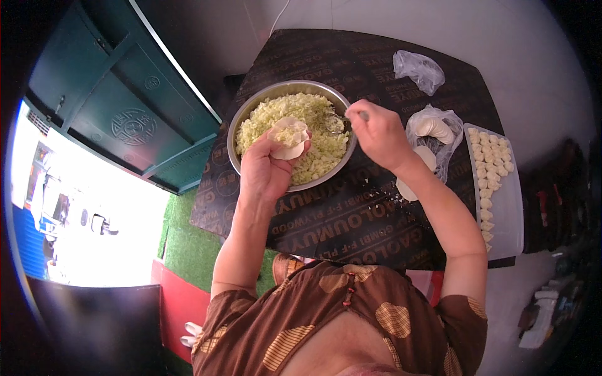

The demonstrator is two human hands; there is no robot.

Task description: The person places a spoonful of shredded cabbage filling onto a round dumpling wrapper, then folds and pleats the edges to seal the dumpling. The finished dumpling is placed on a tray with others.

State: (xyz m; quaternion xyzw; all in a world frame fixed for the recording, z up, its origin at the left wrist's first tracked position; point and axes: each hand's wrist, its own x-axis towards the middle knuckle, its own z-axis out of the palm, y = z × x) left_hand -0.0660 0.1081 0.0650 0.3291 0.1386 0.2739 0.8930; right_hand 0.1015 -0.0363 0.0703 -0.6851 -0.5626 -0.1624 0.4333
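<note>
A round dumpling wrapper (289, 152) rests in my left hand (268, 171), held over a large steel bowl (233, 155). Some chopped filling (288, 135) lies on the wrapper. The bowl is heaped with pale green chopped vegetable filling (291, 105), probably cabbage. My right hand (381, 134) grips the handle of a metal spoon (335, 123) at the bowl's right side, and the spoon's head sits in the filling. Right of that hand, a stack of wrappers (435, 129) lies on a clear plastic bag (454, 124). Loose wrappers (407, 189) lie on the table, partly behind my right forearm.
A pale plastic tray (505, 211) at the table's right edge holds rows of folded dumplings (484, 162). Another crumpled plastic bag (418, 70) lies at the back of the dark plywood table (338, 225). White crumbs (376, 195) are scattered near the bowl. A green door (131, 108) stands at left.
</note>
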